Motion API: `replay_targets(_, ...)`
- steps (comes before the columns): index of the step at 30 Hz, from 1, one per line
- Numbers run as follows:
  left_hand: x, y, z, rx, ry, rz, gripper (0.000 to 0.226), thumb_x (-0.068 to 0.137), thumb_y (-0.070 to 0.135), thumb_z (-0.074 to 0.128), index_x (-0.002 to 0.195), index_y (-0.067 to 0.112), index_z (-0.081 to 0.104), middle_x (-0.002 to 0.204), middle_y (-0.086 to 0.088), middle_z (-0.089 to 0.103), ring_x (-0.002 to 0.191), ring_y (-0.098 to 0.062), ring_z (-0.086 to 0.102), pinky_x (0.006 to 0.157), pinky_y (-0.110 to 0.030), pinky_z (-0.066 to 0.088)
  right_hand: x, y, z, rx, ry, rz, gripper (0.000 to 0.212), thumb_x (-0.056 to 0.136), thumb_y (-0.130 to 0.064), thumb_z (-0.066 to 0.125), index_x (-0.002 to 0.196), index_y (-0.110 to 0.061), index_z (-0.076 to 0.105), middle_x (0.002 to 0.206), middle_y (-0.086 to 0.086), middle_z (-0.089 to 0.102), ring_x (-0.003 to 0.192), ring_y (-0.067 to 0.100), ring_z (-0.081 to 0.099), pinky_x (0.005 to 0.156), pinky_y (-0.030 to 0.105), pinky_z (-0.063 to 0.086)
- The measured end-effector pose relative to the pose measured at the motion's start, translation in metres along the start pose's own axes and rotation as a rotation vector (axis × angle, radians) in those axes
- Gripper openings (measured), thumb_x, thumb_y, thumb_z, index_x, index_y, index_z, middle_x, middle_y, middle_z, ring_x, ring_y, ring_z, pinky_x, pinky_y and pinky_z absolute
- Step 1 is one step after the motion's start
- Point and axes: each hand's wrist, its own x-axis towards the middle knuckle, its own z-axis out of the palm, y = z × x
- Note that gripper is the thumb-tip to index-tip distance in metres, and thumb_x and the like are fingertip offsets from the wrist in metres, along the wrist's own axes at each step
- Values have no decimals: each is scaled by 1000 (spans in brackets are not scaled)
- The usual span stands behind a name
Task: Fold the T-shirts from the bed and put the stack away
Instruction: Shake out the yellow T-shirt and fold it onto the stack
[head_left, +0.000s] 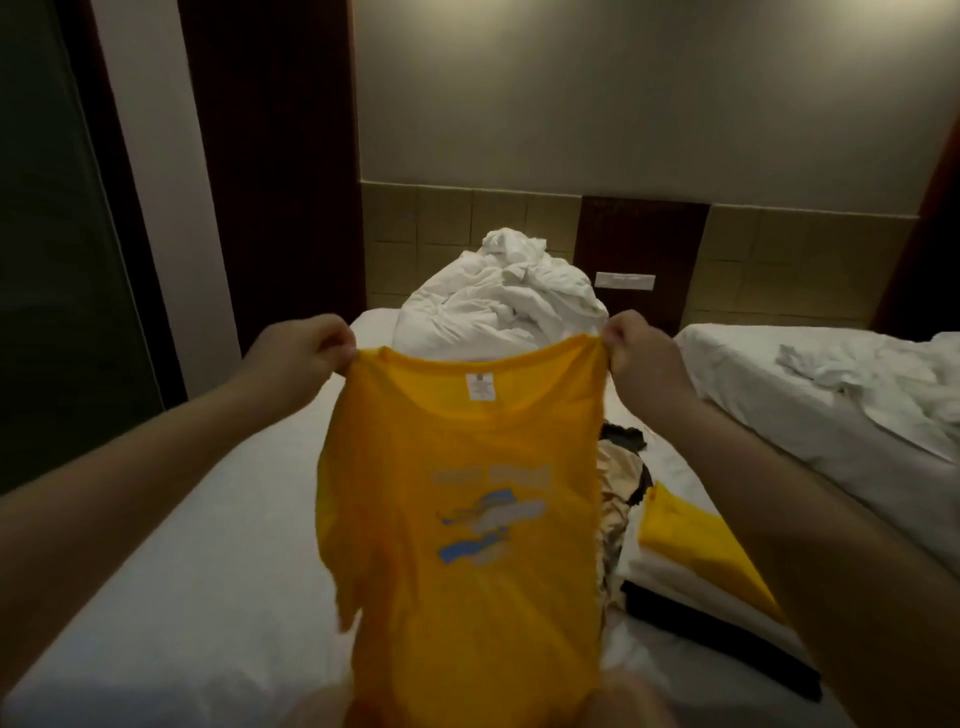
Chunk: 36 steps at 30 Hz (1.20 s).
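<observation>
Both arms stretch forward and up, with the left grip (306, 345) and right grip (636, 348) well apart, each pinching tight.

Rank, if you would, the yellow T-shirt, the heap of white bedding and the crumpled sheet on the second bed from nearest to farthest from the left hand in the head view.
1. yellow T-shirt: pinched at its shoulder by the left hand.
2. heap of white bedding: just beyond the hand, centre.
3. crumpled sheet: far right, on the second bed.
</observation>
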Motion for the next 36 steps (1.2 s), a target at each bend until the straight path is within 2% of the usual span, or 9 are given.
replay_targets(5, 0, 16, 1, -253, -129, -66, 16, 98, 15, 40, 86, 20, 49, 84, -2, 50, 77, -16, 52, 65, -24, 43, -3, -1, -7, 168, -118, 57, 21, 101, -17, 36, 108, -5, 53, 91, 8, 52, 83, 19, 49, 64, 24, 37)
replay_targets(13, -3, 11, -17, -589, -330, -213, 22, 96, 6, 38, 81, 9, 53, 74, -7, 50, 63, -14, 53, 51, -16, 50, -10, -2, -42, 155, -688, 152, 16, 98, -33, 42, 99, -29, 57, 100, -1, 57, 92, 14, 56, 70, 23, 42)
replay_targets(16, -5, 4, -23, -659, -467, -211, 12, 89, 17, 58, 79, 12, 60, 73, -7, 54, 67, -18, 55, 54, -19, 51, -14, -6, -50, 151, -643, 172, 18, 97, -32, 44, 103, -24, 60, 96, -3, 57, 87, 12, 56, 65, 19, 40)
replay_targets(19, -7, -7, -29, -648, -837, -229, 37, 52, 44, 86, 72, 18, 69, 74, -4, 61, 70, -16, 60, 63, -25, 53, -17, -11, -50, 237, -529, 167, 18, 97, -29, 45, 101, -21, 60, 91, -3, 56, 81, 10, 54, 62, 19, 39)
replay_targets(22, -14, -22, -13, -850, -1014, -339, 38, 55, 32, 89, 79, 10, 70, 77, -9, 61, 71, -18, 62, 67, -30, 55, -23, -15, -42, 366, -491, 204, 18, 97, -32, 45, 96, -23, 60, 90, -3, 55, 82, 11, 53, 67, 23, 41)
replay_targets(26, -35, -30, 25, -1068, -1028, -428, 32, 60, 22, 86, 80, 6, 66, 74, -11, 59, 65, -17, 59, 61, -28, 55, -27, -17, -28, 466, -463, 219, 16, 95, -32, 48, 90, -24, 61, 90, -1, 57, 85, 16, 56, 72, 29, 43)
replay_targets(28, -40, -32, 33, -1070, -1049, -432, 33, 65, 25, 84, 86, 7, 67, 76, -9, 60, 65, -15, 59, 61, -26, 55, -27, -13, -25, 448, -438, 208, 15, 94, -32, 49, 89, -25, 62, 91, 0, 56, 87, 18, 55, 75, 32, 44)
replay_targets(31, -39, -39, 28, -922, -1138, -355, 36, 77, 31, 75, 106, 10, 68, 98, -9, 67, 86, -18, 64, 78, -30, 55, -27, -7, -31, 361, -473, 215, 16, 94, -35, 48, 90, -25, 61, 94, 3, 55, 87, 21, 55, 73, 33, 45)
replay_targets(36, -34, -33, 14, -579, -1123, -326, 46, 56, 48, 85, 88, 17, 74, 86, 0, 68, 80, -13, 64, 75, -26, 55, -23, -5, -42, 148, -680, 294, 15, 94, -32, 48, 99, -23, 59, 93, -1, 53, 79, 14, 53, 57, 22, 40)
